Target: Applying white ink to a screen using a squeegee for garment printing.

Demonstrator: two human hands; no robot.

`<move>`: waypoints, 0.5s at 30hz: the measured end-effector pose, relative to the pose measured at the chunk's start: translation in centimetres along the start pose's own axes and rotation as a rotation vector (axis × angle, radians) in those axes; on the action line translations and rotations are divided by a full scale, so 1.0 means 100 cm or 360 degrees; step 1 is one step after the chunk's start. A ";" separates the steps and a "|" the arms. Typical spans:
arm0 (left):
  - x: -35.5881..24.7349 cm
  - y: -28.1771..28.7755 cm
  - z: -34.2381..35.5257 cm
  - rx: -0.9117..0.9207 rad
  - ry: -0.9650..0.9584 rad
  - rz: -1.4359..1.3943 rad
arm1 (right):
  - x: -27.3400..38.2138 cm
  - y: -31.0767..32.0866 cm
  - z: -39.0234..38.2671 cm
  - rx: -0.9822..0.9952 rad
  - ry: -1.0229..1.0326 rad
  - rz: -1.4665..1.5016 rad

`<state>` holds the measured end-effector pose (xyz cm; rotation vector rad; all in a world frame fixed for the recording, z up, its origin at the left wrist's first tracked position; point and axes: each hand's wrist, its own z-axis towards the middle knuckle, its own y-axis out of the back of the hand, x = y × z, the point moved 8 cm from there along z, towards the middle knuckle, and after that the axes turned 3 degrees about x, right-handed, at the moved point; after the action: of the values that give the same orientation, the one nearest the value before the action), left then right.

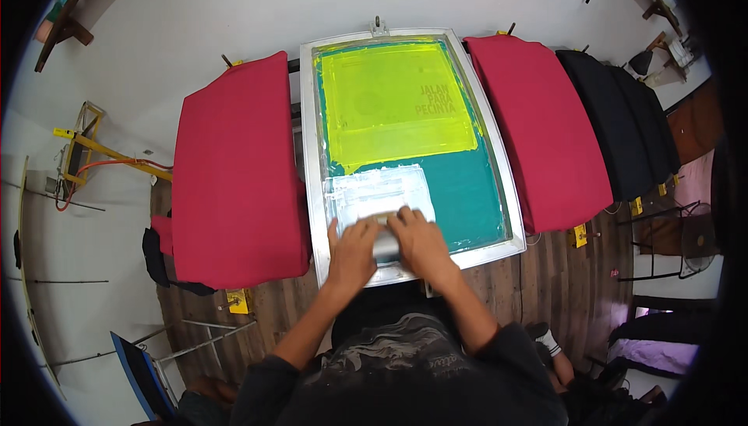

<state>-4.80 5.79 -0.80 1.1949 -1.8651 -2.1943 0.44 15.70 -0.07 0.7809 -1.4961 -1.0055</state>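
Note:
Both my hands grip a squeegee point(385, 245) at the near end of a screen printing frame point(313, 192). My left hand point(354, 253) is closed on its left part, and my right hand point(419, 243) on its right part. The fingers cover much of the tool, so its blade is hidden. Just beyond the knuckles, white ink point(382, 186) lies smeared over the left near part of the screen. A yellow-green stencil area point(389, 107) with faint lettering fills the far part, and teal mesh point(471, 200) shows at the near right.
Red fabric covers a board point(234, 169) on the left and another board point(538, 130) on the right. Black cloth-covered boards point(612, 122) stand farther right. A yellow metal arm point(117, 152) with a red hose reaches in from the left. A metal clamp point(378, 26) holds the frame's far edge.

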 end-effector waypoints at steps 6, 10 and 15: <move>-0.018 0.004 -0.028 0.0136 0.0025 -0.0112 | 0.015 0.006 -0.030 0.0259 -0.0071 -0.0002; -0.019 0.019 -0.001 0.0039 -0.0042 -0.0164 | 0.005 0.017 -0.006 0.0201 -0.0067 -0.0029; -0.005 0.012 0.013 -0.0182 -0.0077 -0.0024 | -0.002 0.009 0.007 -0.0019 -0.0032 -0.0072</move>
<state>-5.70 6.77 0.47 1.1497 -1.7255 -2.3227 -0.22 16.35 0.69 0.8015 -1.4942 -1.0577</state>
